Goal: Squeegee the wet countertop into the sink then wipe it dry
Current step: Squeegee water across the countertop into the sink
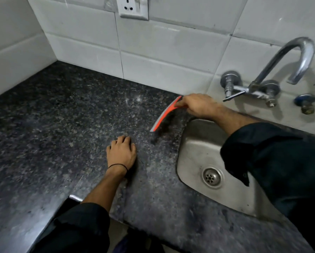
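Note:
An orange squeegee (165, 114) with a grey rubber blade stands tilted on the dark speckled granite countertop (61, 128), just left of the steel sink (195, 157). My right hand (198, 105) grips its handle, reaching across the sink's back corner. My left hand (122, 152) rests flat, palm down, on the countertop a little left of the sink, fingers slightly apart and holding nothing. The sink's drain (211, 177) shows in the basin. Water on the countertop is hard to make out.
A chrome wall tap (288, 64) with a curved spout hangs over the sink's back edge, valves beside it. White wall tiles carry a power socket (133, 8) above the counter. The counter's front edge runs under my sleeves. No cloth is in view.

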